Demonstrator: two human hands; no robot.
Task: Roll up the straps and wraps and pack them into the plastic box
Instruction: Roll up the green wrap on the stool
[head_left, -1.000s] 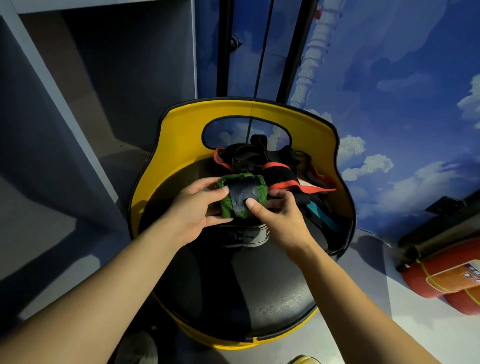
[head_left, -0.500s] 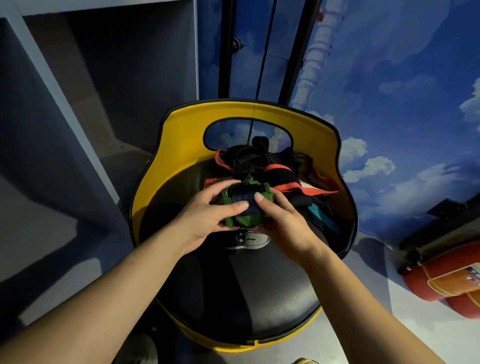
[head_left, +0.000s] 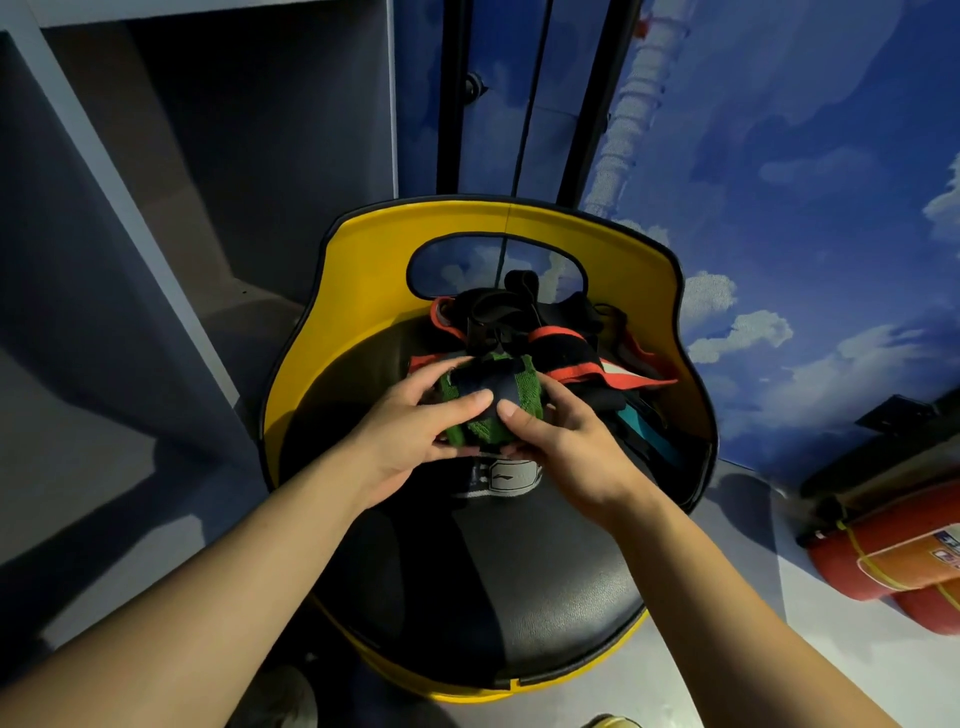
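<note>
both hands work one green and black wrap, held above the black seat of a yellow-backed chair. the left hand grips the wrap from its left side, thumb laid across the top and fingers curled behind; the right hand grips it from the right side, thumb pressing the near face beside the left thumb, the two thumb tips nearly touching. compared with a second ago, when a flat dark panel of the wrap faced up between the thumbs, the bundle now looks rounder and tighter, and the hands have closed in around it. judgement: the roll on this piece is well advanced, with the loose end probably being pressed down. just behind the grip lies a pile of unrolled straps, black with red-orange edging, and a teal piece to the right of the grip. directly below the grip a white and black strap with a logo rests on the seat. no plastic box is in view, so packing has not begun here. the remaining pile suggests the task is at an early stage. risk noted: the roll may spring open if either thumb lifts before the end is fastened.
</note>
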